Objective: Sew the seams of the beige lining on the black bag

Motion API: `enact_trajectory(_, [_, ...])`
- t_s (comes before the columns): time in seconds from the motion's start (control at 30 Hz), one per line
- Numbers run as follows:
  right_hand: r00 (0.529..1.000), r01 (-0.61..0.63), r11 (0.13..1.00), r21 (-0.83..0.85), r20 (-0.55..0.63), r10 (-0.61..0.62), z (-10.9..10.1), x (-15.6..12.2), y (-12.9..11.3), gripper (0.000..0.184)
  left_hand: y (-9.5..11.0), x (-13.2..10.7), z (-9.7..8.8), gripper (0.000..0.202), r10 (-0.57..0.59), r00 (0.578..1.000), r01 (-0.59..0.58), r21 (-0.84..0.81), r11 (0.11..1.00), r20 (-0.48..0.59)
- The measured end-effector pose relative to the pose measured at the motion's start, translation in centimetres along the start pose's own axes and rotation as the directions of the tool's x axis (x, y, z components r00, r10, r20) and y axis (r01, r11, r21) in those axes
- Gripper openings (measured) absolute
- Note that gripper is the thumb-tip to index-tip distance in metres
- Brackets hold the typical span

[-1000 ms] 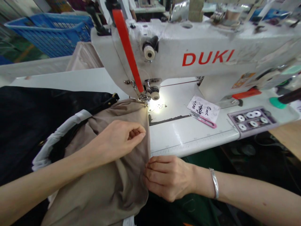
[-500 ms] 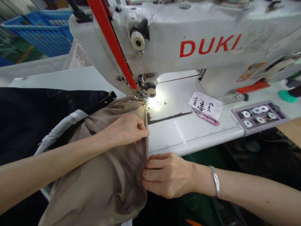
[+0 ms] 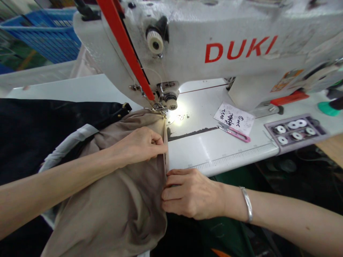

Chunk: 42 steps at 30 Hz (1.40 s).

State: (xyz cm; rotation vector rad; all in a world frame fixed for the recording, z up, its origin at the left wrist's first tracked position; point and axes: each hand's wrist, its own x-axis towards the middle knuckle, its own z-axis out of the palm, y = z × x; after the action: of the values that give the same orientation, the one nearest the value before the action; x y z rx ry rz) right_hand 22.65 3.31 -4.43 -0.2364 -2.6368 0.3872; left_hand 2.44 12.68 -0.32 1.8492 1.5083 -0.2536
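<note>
A beige fabric piece lies under the presser foot of a white DUKI sewing machine. My left hand is closed, pinching the fabric's right edge a little in front of the needle. Lower down that same edge, at the table's front rim, my right hand has its fingers curled and pressed on the fabric. A silver bracelet sits on my right wrist. Black material with a white band lies beneath the beige piece on the left.
On the lit machine bed lie a handwritten paper note, pink thread snips and a grey tray of bobbins. A blue plastic crate stands at the back left. A ruler strip runs along the table's front edge.
The view has moved closer to the machine. My left hand has closed from a loose pinch to a tight grip on the fabric edge. My right hand has shifted slightly up along the edge.
</note>
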Motion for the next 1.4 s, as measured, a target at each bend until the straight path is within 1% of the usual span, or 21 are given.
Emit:
enact_trajectory(0.17, [0.997,0.052,0.996,0.068,0.052,-0.056,-0.2,0.3,0.5,0.022,-0.3,0.2,0.3,0.029,0.023,1.000,-0.023,0.003,1.000,0.008])
enact_trajectory(0.27, [0.994,0.073,0.993,0.098,0.074,-0.080,-0.4,0.5,0.8,0.022,-0.2,0.3,0.2,0.028,0.064,0.998,-0.064,0.014,0.998,0.018])
enact_trajectory(0.37, [0.994,0.081,0.990,0.113,0.058,-0.088,-0.6,0.4,0.9,0.021,-0.2,0.1,-0.3,0.029,0.168,0.985,-0.169,0.041,0.985,0.024])
enact_trajectory(0.43, [0.995,0.092,0.989,0.117,0.038,-0.097,-0.6,0.3,0.9,0.021,-0.3,0.0,-0.7,0.026,0.282,0.959,-0.282,0.065,0.957,0.009])
enact_trajectory(0.47, [0.995,0.097,0.988,0.116,0.028,-0.101,-0.6,0.2,0.8,0.022,-0.4,0.0,-1.0,0.024,0.354,0.935,-0.353,0.076,0.933,0.001])
enact_trajectory(0.5, [0.994,0.102,0.988,0.115,0.016,-0.105,-0.5,0.1,0.8,0.022,-0.5,0.0,-1.1,0.021,0.442,0.897,-0.440,0.090,0.893,0.000])
enact_trajectory(0.57, [0.994,0.111,0.988,0.110,-0.005,-0.112,-0.3,0.0,0.8,0.022,-0.9,0.1,-1.4,0.020,0.611,0.791,-0.610,0.121,0.783,0.032])
enact_trajectory(0.6, [0.993,0.115,0.987,0.108,-0.016,-0.114,-0.1,-0.1,0.8,0.022,-1.0,0.2,-1.4,0.021,0.671,0.738,-0.673,0.134,0.728,0.064])
enact_trajectory(0.63, [0.993,0.119,0.987,0.108,-0.024,-0.117,0.0,-0.2,0.8,0.022,-1.2,0.3,-1.3,0.023,0.710,0.698,-0.715,0.144,0.684,0.098])
enact_trajectory(0.67, [0.992,0.122,0.987,0.107,-0.030,-0.120,0.1,-0.2,0.8,0.022,-1.4,0.5,-1.3,0.025,0.729,0.673,-0.739,0.151,0.657,0.125])
enact_trajectory(0.77, [0.992,0.124,0.987,0.104,-0.040,-0.121,0.4,-0.3,0.7,0.024,-1.8,0.9,-1.0,0.025,0.729,0.668,-0.744,0.149,0.651,0.150])
enact_trajectory(0.97, [0.990,0.128,0.988,0.091,-0.071,-0.122,0.3,-0.4,0.7,0.024,-1.6,1.0,-0.8,0.022,0.734,0.673,-0.739,0.116,0.663,0.088])
enact_trajectory(1.03, [0.990,0.128,0.988,0.084,-0.074,-0.122,0.4,-0.4,0.7,0.023,-1.5,0.7,-0.5,0.020,0.720,0.691,-0.721,0.120,0.682,0.063])
enact_trajectory(1.13, [0.990,0.120,0.990,0.073,-0.081,-0.114,0.5,-0.4,0.5,0.023,-1.6,0.1,0.4,0.011,0.660,0.751,-0.651,0.140,0.746,-0.028])
enact_trajectory(1.2, [0.990,0.115,0.991,0.062,-0.089,-0.109,0.7,-0.3,0.4,0.023,-2.0,-0.5,1.3,0.018,0.608,0.784,-0.586,0.171,0.792,-0.130])
enact_trajectory(1.23, [0.990,0.111,0.992,0.058,-0.094,-0.105,0.8,-0.3,0.3,0.023,-2.2,-0.8,1.7,0.023,0.587,0.789,-0.555,0.198,0.808,-0.181])
enact_trajectory(1.3, [0.989,0.104,0.993,0.054,-0.109,-0.098,0.9,-0.3,0.2,0.024,-2.6,-1.4,2.5,0.028,0.577,0.775,-0.515,0.272,0.813,-0.257])
enact_trajectory(1.4, [0.989,0.103,0.993,0.058,-0.116,-0.096,1.1,-0.2,0.2,0.023,-3.2,-2.0,3.4,0.029,0.615,0.723,-0.500,0.374,0.781,-0.315])
